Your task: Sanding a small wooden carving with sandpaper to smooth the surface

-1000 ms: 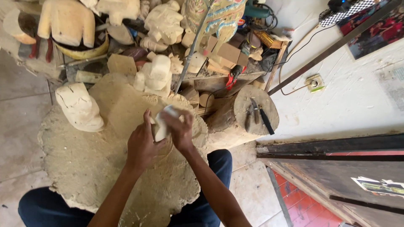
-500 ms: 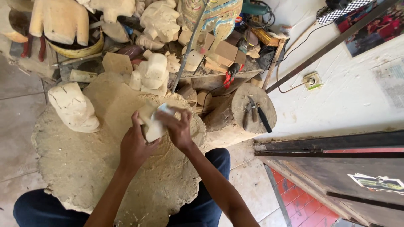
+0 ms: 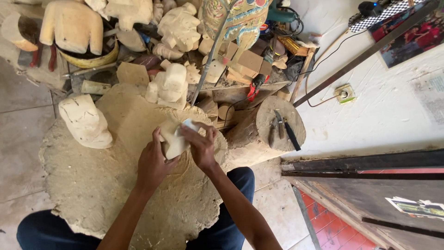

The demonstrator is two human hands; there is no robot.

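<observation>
Left hand (image 3: pixel 155 162) grips small pale carved wooden piece (image 3: pixel 173 139) from below; right hand (image 3: pixel 202 147) clasps its upper end, fingers curled over. Piece held above sawdust-covered round work mat (image 3: pixel 92 185). Pale blocky wooden carving (image 3: pixel 85 121) stands left. Log stump (image 3: pixel 277 125) with dark-handled tools (image 3: pixel 282 129) lies right.

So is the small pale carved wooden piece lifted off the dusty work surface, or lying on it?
Lifted: the small pale carved wooden piece sits between the left hand and right hand, above the dusty mat.
</observation>
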